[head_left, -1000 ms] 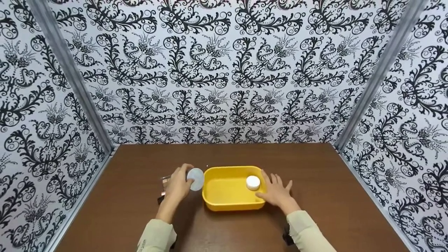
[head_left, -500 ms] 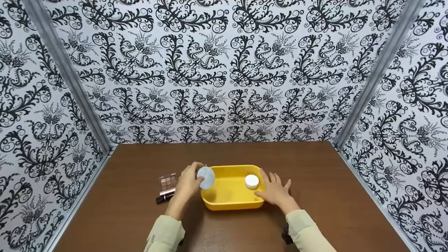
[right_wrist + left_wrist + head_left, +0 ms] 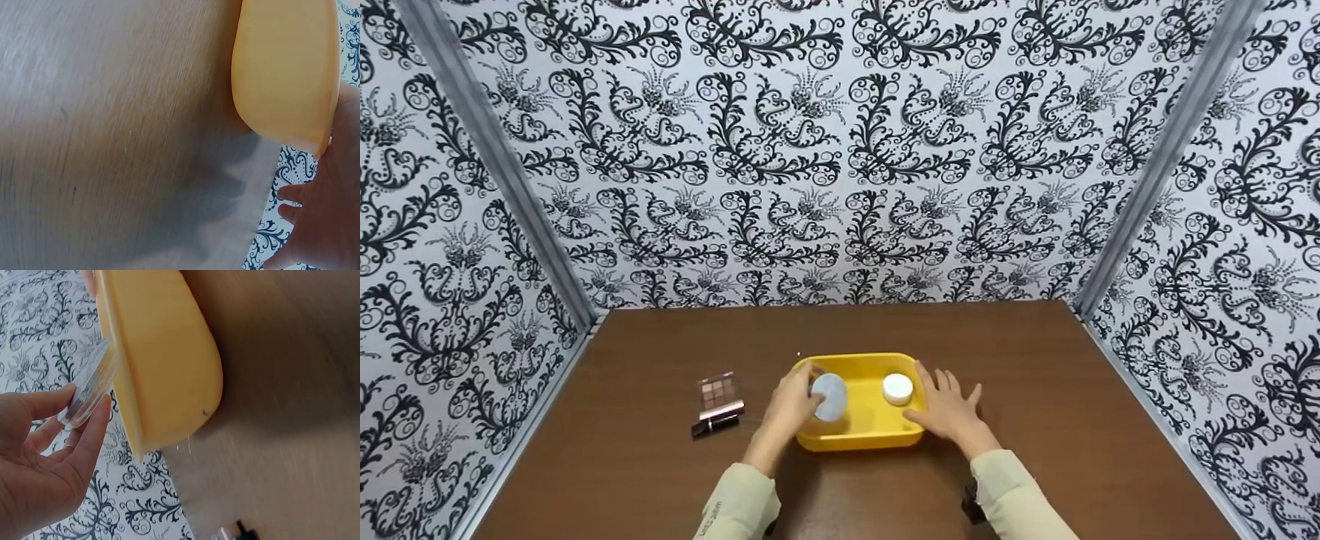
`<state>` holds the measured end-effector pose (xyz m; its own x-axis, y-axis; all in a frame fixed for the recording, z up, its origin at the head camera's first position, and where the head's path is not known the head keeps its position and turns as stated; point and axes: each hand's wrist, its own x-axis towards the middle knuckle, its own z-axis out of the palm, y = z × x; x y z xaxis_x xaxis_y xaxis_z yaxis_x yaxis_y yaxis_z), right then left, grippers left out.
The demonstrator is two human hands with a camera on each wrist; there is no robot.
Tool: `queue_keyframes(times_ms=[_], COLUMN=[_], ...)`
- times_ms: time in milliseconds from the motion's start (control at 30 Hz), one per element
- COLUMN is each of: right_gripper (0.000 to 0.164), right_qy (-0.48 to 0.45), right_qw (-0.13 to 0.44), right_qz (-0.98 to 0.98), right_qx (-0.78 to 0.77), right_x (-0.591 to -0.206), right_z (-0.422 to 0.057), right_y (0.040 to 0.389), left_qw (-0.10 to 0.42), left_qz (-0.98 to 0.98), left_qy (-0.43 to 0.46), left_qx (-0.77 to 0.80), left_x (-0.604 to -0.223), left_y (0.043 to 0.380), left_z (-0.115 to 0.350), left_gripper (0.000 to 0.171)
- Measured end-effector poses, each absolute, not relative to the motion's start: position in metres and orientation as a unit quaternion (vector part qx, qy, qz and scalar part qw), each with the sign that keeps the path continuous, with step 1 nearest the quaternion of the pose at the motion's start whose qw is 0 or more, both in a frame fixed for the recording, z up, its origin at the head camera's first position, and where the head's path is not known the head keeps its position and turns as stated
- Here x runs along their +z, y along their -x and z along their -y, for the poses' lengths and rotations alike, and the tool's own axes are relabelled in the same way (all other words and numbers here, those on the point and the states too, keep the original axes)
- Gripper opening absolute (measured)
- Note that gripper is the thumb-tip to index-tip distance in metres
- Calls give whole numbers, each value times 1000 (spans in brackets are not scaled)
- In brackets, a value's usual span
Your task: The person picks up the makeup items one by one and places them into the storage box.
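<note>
My left hand (image 3: 788, 407) pinches a flat round case (image 3: 830, 397) by its edge, thumb on one face and fingers behind. It is held tilted over the left part of a yellow plastic tub (image 3: 859, 442). In the left wrist view the case (image 3: 89, 385) shows clear plastic sides. Inside the tub, at the right end, stands a small round white-lidded jar (image 3: 898, 389). My right hand (image 3: 951, 412) rests at the tub's right rim with its fingers spread and its thumb over the edge; in the right wrist view the hand (image 3: 332, 208) is partly cut off.
Left of the tub, an eyeshadow palette (image 3: 720, 393) lies on the brown table (image 3: 840, 495), with a dark lipstick-like tube (image 3: 715, 425) just in front of it. Patterned walls (image 3: 840, 187) close in the back and both sides.
My left hand has carried the round case rightward from beside the tub to over its inside. The palette and tube have come into full view. My right hand stays at the rim.
</note>
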<state>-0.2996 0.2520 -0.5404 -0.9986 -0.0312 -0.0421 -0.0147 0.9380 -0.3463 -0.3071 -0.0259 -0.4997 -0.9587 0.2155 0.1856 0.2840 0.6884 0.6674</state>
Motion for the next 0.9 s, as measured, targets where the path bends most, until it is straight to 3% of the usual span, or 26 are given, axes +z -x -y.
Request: queue_keyframes(times_ms=[267, 633, 900], right_gripper=[92, 93, 92], right_qy=[20, 11, 11], right_qw=[17, 14, 15], right_qz=[-984, -984, -986], right_qx=[-175, -175, -168], right_x=[-540, -538, -540], right_z=[-255, -248, -250], right_y=[305, 301, 298], left_qw=[35, -55, -54], left_qz=[925, 930, 959], left_qy=[170, 169, 141], left_qx=[-338, -322, -241], left_x=[-509, -516, -525], left_y=[310, 309, 306], left_z=[1, -38, -58], left_gripper=[32, 32, 23])
